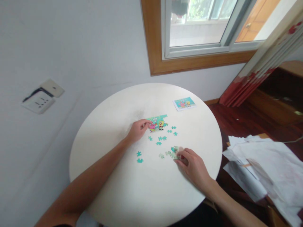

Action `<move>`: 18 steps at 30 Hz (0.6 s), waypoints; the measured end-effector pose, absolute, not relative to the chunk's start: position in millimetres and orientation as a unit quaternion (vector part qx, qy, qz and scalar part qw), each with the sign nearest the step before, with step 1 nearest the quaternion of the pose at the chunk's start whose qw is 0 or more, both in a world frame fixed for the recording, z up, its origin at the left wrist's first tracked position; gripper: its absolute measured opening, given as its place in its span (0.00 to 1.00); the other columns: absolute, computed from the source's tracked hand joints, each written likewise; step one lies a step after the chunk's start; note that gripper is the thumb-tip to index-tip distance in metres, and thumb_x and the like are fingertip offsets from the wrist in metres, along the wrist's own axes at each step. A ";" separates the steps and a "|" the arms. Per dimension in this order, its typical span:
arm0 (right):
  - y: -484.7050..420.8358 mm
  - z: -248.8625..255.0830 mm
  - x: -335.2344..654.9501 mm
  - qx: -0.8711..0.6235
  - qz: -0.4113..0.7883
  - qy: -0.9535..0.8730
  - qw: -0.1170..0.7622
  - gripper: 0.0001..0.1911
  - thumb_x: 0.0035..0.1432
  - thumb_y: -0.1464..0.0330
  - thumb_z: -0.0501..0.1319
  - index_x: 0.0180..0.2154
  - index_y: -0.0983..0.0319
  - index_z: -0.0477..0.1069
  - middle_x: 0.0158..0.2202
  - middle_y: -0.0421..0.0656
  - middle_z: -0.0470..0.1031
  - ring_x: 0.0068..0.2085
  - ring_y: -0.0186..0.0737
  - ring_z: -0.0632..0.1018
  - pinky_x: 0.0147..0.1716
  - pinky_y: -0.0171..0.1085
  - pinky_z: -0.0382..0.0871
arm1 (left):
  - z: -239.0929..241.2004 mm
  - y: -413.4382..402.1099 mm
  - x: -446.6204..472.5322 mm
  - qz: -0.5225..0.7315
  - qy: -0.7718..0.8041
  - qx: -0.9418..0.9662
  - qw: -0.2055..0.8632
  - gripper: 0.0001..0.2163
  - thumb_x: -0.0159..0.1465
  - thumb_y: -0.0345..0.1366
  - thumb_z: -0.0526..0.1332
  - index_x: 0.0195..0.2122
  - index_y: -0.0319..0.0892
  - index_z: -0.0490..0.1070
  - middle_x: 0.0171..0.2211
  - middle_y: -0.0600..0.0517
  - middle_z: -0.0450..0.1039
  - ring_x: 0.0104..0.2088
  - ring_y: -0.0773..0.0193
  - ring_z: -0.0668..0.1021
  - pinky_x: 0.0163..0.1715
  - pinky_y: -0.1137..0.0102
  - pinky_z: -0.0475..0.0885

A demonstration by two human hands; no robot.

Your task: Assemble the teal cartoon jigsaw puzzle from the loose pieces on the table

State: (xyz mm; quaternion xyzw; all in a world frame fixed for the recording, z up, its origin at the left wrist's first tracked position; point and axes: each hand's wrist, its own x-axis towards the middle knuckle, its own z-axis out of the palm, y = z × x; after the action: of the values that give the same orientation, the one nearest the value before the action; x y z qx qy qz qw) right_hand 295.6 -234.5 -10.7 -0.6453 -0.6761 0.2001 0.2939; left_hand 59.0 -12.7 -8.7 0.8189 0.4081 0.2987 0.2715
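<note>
A partly assembled jigsaw puzzle (156, 124) with a yellow and a pink cartoon figure lies near the middle of the white round table (106, 126). My left hand (139, 130) rests at its left side, curled fingertips pressed on that edge. Lower right, my right hand (193, 164) has thumb and fingers closed at a small heap of puzzle pieces (172, 153), some pale side up. A piece appears to be between the fingertips, mostly hidden and blurred. Loose teal pieces (162, 138) lie just below the puzzle, and two more teal pieces (139, 160) sit farther left.
A picture card (184, 103) of the same cartoon scene lies at the table's back right. Papers (262, 167) are stacked beside the table on the right. Behind stand a wall with a socket (41, 100), a window (201, 28) and a red-and-cream curtain (255, 72).
</note>
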 end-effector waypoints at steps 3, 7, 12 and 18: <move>-233.1 -10.3 305.3 -0.649 0.216 -0.658 0.314 0.06 0.65 0.68 0.57 0.39 0.57 0.73 0.34 0.44 0.74 0.34 0.44 0.75 0.34 0.41 0.69 | -8.7 -10.9 57.4 0.297 0.408 0.818 0.274 0.13 0.67 0.37 0.55 0.42 0.41 0.79 0.36 0.51 0.81 0.29 0.66 0.75 0.30 0.73 0.66; -230.7 -14.2 314.2 -0.663 0.204 -0.643 0.324 0.09 0.66 0.69 0.55 0.36 0.57 0.74 0.34 0.45 0.74 0.34 0.44 0.75 0.34 0.41 0.68 | -8.4 -8.7 55.6 0.304 0.414 0.813 0.273 0.13 0.67 0.37 0.55 0.41 0.41 0.79 0.33 0.52 0.80 0.28 0.66 0.75 0.29 0.73 0.67; -229.9 -18.5 310.3 -0.648 0.209 -0.651 0.335 0.10 0.66 0.67 0.57 0.38 0.56 0.77 0.35 0.46 0.74 0.36 0.44 0.76 0.36 0.41 0.70 | -8.6 -6.2 54.6 0.302 0.421 0.813 0.266 0.13 0.66 0.38 0.55 0.40 0.41 0.78 0.31 0.51 0.80 0.28 0.65 0.76 0.29 0.74 0.67; -208.8 -7.1 310.0 -0.601 0.199 -0.716 0.294 0.12 0.63 0.73 0.58 0.44 0.55 0.77 0.40 0.47 0.73 0.41 0.44 0.74 0.39 0.41 0.70 | -12.0 -3.3 52.9 0.297 0.421 0.817 0.259 0.13 0.66 0.38 0.55 0.41 0.40 0.78 0.29 0.51 0.80 0.27 0.66 0.75 0.28 0.73 0.67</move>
State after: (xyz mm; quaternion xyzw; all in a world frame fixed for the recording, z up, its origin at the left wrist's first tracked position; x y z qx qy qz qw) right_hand 310.0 -208.8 -7.1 -0.6013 -0.7157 0.1994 0.2939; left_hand 52.9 -3.3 -12.0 0.8169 0.4213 0.2967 0.2591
